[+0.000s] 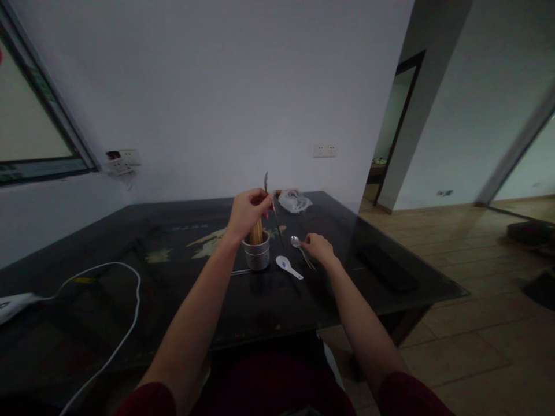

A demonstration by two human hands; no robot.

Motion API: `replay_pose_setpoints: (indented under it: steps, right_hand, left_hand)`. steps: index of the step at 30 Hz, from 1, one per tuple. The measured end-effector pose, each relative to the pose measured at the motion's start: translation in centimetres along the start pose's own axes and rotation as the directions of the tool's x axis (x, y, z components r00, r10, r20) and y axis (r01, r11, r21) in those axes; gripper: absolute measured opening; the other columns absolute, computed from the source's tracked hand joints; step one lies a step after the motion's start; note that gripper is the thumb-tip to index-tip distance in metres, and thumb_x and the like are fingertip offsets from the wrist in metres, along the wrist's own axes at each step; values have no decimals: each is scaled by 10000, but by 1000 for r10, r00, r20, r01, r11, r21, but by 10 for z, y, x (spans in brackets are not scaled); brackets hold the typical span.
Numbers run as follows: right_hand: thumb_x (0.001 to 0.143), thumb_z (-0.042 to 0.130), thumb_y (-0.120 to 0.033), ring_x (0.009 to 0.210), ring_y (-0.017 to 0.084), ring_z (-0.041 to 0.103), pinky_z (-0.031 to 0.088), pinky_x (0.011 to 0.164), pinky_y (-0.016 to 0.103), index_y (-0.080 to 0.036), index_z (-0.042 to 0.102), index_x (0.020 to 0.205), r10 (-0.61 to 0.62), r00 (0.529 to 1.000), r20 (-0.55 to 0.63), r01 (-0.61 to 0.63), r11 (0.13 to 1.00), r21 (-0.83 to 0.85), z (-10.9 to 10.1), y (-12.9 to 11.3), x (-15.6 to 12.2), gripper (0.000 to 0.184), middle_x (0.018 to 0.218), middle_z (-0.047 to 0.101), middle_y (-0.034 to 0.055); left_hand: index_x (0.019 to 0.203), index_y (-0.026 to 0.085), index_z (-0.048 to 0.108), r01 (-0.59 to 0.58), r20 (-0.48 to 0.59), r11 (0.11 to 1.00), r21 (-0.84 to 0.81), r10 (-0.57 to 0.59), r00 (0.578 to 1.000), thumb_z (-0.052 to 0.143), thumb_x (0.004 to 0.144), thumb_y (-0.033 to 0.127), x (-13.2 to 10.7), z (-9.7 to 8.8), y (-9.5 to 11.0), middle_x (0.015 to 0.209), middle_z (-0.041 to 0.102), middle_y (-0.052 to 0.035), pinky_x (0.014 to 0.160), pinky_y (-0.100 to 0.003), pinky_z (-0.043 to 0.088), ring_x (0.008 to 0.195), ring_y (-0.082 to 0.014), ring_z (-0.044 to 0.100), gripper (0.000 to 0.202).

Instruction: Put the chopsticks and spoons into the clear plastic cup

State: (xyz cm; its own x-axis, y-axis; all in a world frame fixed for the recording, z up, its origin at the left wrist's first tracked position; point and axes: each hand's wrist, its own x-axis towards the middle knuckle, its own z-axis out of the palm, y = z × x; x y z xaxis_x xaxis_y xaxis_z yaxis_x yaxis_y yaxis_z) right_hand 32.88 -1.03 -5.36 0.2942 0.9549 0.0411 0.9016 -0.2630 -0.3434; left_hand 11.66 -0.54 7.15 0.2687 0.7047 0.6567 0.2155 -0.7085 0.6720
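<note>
In the head view my left hand (250,215) is above the cup, its thumb and fingers pinching a long thin metal utensil (278,225). One end of it rises above the fingers and the other slants down to the right; the kind of its head is unclear. Underneath, a metal cup (257,254) stands upright with a bundle of wooden chopsticks (256,232) in it. My right hand (319,248) rests low at the table, fingers curled at a metal spoon (295,241). Thin metal prongs or handles (309,263) lie beside it. A white soup spoon (288,266) lies between cup and right hand.
Everything stands on a dark glossy table (173,312). Thin metal sticks (240,272) lie left of the cup. At the back is a crumpled clear plastic bag (295,201). A dark flat object (385,268) lies right, and a white cable (137,294) runs along the left.
</note>
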Motion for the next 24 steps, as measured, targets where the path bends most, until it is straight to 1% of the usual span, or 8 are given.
replay_pose_setpoints:
  steps: [3, 7, 10, 13, 15, 18, 21, 24]
  right_hand:
    - [843, 537, -397, 956, 230, 623, 433, 722, 270, -213, 646, 982, -18, 997, -75, 22, 998, 54, -4, 0, 2, 255, 1041, 669, 94]
    - [840, 537, -330, 773, 156, 624, 417, 645, 218, -184, 647, 937, -142, 976, -167, 179, 956, 234, -9, -6, 6, 207, 858, 685, 50]
    - [834, 525, -309, 625, 126, 598, 421, 580, 200, -148, 634, 947, -254, 950, -180, 308, 845, 437, -13, -18, 5, 225, 710, 657, 21]
    - [839, 503, -331, 570, 118, 576, 427, 528, 196, -135, 616, 994, -349, 921, -172, 379, 706, 598, -19, -35, 0, 275, 683, 640, 12]
    - [838, 498, -342, 577, 117, 571, 426, 512, 194, -134, 609, 1019, -384, 907, -171, 394, 637, 662, -21, -46, -3, 297, 706, 640, 16]
    - [841, 495, -348, 607, 117, 572, 435, 518, 196, -132, 602, 1045, -380, 909, -173, 378, 576, 725, -18, -61, -6, 316, 755, 643, 27]
    - [834, 524, -338, 660, 117, 578, 444, 528, 194, -132, 590, 1082, -343, 923, -174, 348, 552, 758, -5, -67, -5, 328, 823, 638, 37]
    - [772, 641, -337, 723, 116, 577, 456, 558, 197, -151, 549, 1170, -375, 918, -130, 331, 545, 770, 9, -65, -3, 449, 912, 629, 43]
  left_hand:
    - [675, 143, 596, 18, -40, 999, -29, -20, 999, 557, 799, 294, 1, -12, -10, 610, 624, -12, 456, -185, 416, 450, -70, 511, 200]
    - [702, 140, 618, 17, -95, 999, -29, -19, 995, 582, 779, 320, 3, -24, -28, 571, 592, -1, 454, -188, 410, 446, -73, 503, 199]
    - [667, 146, 605, 34, -145, 999, 3, -34, 989, 588, 772, 343, 4, -31, -40, 540, 575, 9, 454, -186, 402, 439, -73, 496, 223]
    - [655, 149, 599, 37, -184, 999, 20, -33, 982, 587, 770, 351, 5, -36, -50, 573, 596, 8, 461, -182, 403, 439, -65, 498, 233]
    - [668, 148, 610, 34, -209, 999, 31, -27, 977, 588, 768, 361, 4, -39, -58, 585, 604, 11, 461, -178, 400, 440, -63, 504, 237]
    - [685, 144, 629, 53, -237, 998, 44, -41, 971, 597, 758, 376, 2, -41, -73, 539, 582, 25, 460, -170, 396, 451, -70, 519, 246]
    - [692, 131, 636, 116, -246, 993, -36, -121, 962, 616, 738, 388, 0, -39, -87, 534, 589, 17, 487, -181, 437, 475, -86, 548, 263]
    - [694, 117, 636, 172, -237, 974, -151, -204, 950, 637, 713, 402, -1, -37, -96, 583, 621, -11, 533, -221, 496, 502, -109, 584, 285]
